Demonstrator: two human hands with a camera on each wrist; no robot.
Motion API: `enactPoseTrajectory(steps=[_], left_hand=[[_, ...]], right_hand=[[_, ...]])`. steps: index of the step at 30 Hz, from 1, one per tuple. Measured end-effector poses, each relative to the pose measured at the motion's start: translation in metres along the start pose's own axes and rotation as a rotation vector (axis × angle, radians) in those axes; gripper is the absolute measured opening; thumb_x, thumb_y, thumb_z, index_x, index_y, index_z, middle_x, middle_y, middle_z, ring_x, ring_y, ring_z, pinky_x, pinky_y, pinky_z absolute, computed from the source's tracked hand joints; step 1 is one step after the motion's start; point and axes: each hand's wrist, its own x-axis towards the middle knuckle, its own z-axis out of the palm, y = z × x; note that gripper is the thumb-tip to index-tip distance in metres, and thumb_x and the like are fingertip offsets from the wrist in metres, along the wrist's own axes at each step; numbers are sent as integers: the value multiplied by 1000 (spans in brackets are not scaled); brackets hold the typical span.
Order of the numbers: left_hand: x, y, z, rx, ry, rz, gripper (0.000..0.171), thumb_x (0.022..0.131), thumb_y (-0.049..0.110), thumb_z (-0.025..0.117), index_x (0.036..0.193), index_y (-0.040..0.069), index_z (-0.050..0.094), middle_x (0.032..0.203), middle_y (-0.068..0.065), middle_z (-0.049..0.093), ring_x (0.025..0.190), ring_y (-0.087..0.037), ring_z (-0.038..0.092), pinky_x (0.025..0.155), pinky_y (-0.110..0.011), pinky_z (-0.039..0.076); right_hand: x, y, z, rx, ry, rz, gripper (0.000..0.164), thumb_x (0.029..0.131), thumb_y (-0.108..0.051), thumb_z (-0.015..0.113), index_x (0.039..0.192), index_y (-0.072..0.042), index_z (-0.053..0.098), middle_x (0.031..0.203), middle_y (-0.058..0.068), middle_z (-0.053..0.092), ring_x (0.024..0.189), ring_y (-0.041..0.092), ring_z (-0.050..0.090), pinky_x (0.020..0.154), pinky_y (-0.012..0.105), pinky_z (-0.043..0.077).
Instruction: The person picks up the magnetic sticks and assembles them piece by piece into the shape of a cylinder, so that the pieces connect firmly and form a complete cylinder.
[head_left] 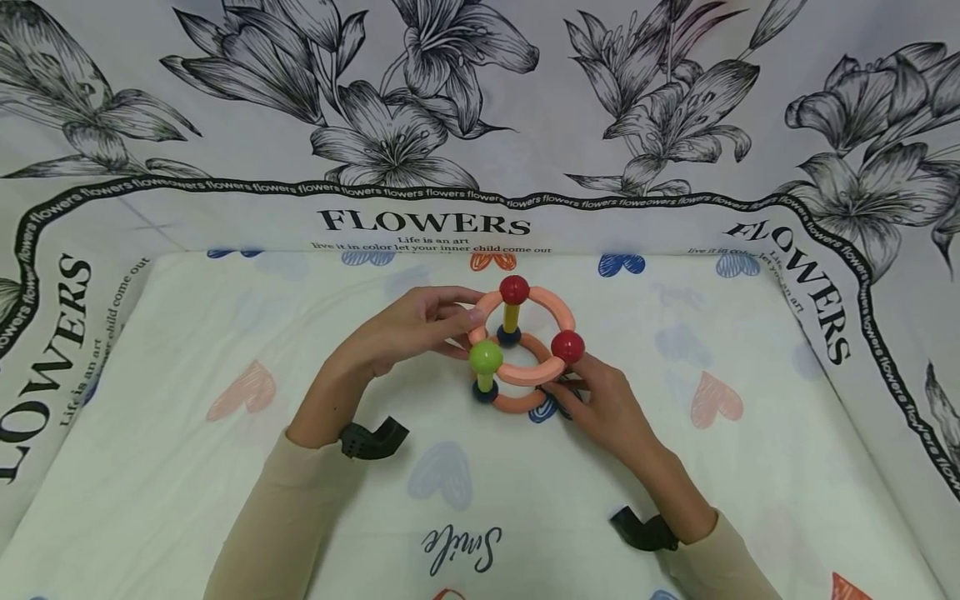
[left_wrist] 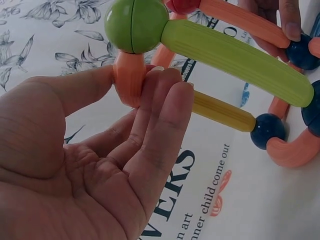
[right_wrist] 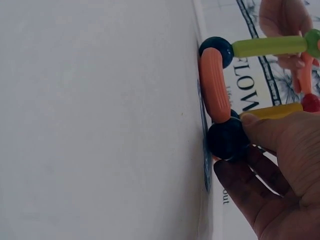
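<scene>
Between the two hands is a ball-and-rod building toy frame, with curved orange rods forming an upper and a lower ring. Two red balls and a green ball join the upper ring, while dark blue balls join the lower one. A yellow rod and a green rod link the rings. The left hand pinches an upper orange rod beside the green ball, between thumb and fingers. Low on the right side, the right hand pinches a dark blue ball.
A white cloth with printed hearts and the word Smile covers the table. Behind it and along both sides stands a cloth wall with black flower prints. Black devices are worn on both wrists.
</scene>
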Motion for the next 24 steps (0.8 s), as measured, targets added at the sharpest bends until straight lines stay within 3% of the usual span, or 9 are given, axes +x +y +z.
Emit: enactPoseTrajectory(steps=[5,9,14,19,24], left_hand=[[-1,-4,0,30,12,16,46,112,32,53,153,9,53,121,-15,74,107,-25,76,98,-49,61],[-7,-17,1,110,47,50,41,113,22,49,151,9,54,129,-17,71,116,-32,72,100,-47,61],[-21,-41,11,331,97,80,46,103,12,65,149,11,56,131,-14,72,122,-30,69,105,-47,57],[-27,-57,32,495,137,128,51,93,21,83,139,12,63,124,-5,72,116,-21,68,102,-42,59],[-23,-66,49,570,238,195,31,92,28,85,119,19,72,113,4,74,108,-16,71,94,-38,61]], right_hand=[[-1,0,-1,16,3,2,36,93,-9,82,126,-10,68,120,9,77,109,25,78,89,42,64],[-1,-1,-1,27,1,3,34,94,-8,81,124,-12,68,119,9,77,109,25,78,90,41,64],[-1,-2,-1,27,3,-7,34,93,-7,81,125,-11,67,118,8,77,109,25,78,89,41,64],[0,-2,-3,25,7,-19,35,93,-8,81,125,-11,67,119,9,77,109,26,78,88,41,64],[0,-1,-2,39,8,-17,35,92,-8,82,124,-11,68,119,9,78,110,26,77,87,40,64]])
